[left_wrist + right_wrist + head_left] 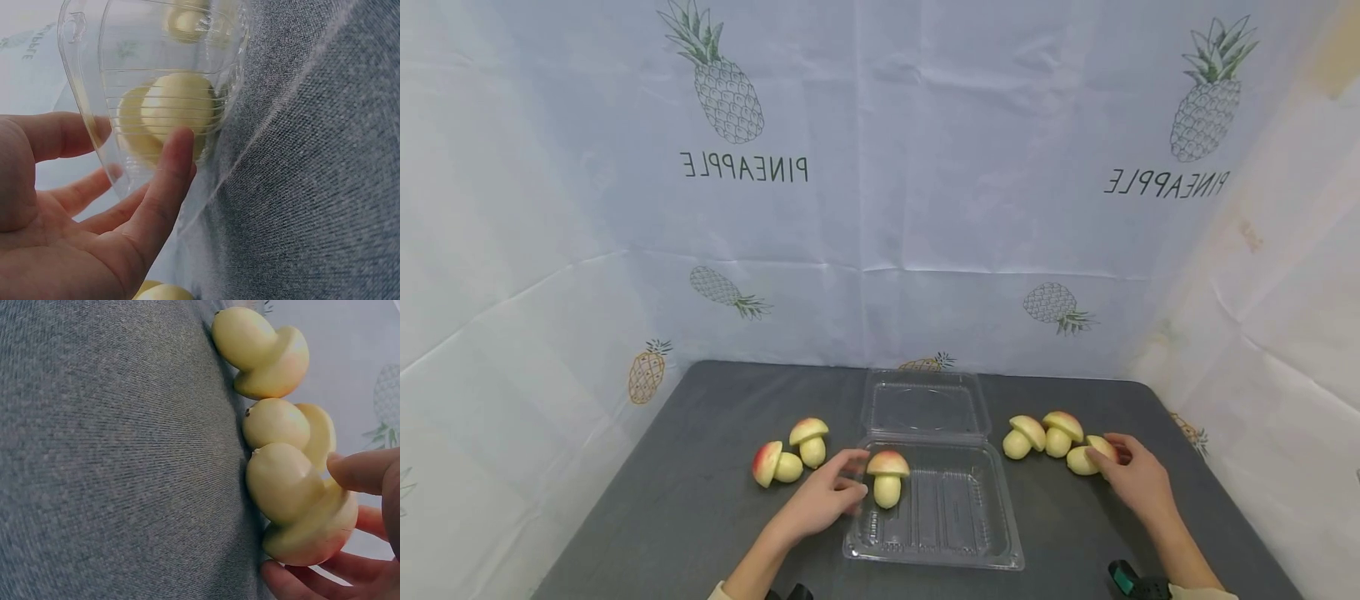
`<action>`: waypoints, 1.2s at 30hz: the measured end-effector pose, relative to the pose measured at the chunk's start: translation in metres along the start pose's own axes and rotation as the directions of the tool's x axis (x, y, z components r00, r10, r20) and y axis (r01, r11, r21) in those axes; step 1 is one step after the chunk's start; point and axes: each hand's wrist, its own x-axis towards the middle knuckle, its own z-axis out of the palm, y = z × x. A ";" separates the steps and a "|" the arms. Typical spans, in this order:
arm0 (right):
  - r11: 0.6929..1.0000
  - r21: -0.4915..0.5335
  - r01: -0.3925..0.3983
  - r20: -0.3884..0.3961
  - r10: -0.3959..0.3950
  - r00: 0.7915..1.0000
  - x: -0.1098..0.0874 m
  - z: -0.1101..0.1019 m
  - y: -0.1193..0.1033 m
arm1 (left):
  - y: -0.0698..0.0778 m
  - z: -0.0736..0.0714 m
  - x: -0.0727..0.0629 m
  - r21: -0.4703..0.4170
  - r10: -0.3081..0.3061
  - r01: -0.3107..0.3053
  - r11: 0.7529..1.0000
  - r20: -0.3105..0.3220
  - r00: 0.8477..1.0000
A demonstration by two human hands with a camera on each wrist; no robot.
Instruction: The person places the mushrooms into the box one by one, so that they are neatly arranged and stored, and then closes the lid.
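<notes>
A clear plastic clamshell box (pixel 1009 533) lies with its lid folded back. Inside it, near the left wall, stands a toy mushroom (pixel 887 487) with a pale yellow stem and reddish cap. My left hand (pixel 823 498) is at that wall, fingers spread and loosely bent. One finger (pixel 174 164) overlaps the wall's outside in the left wrist view, and the thumb reaches the rim. On the right, my right hand (pixel 1138 482) holds another toy mushroom (pixel 284 484) by its cap, between thumb and fingers. This mushroom lies on its side on the grey table.
Two toy mushrooms (pixel 811 442) lie left of the box. Two more (pixel 1060 435) lie between the box and my right hand, close to the held one. The lid (pixel 925 404) reaches toward the table's back edge. A pineapple-print cloth (pixel 895 208) hangs behind.
</notes>
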 end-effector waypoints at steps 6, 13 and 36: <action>1.000 0.010 0.001 0.009 -0.001 1.000 -0.002 -0.001 0.000 | 0.000 0.000 0.000 0.001 -0.004 0.004 1.000 -0.004 1.000; 0.999 -0.004 0.043 0.030 -0.043 0.999 -0.009 -0.009 -0.009 | -0.002 -0.001 0.001 0.003 0.002 -0.002 1.000 -0.005 1.000; 0.979 0.102 0.178 0.067 -0.185 0.980 -0.045 -0.004 -0.083 | -0.003 0.001 0.001 -0.001 -0.010 0.010 1.000 0.002 1.000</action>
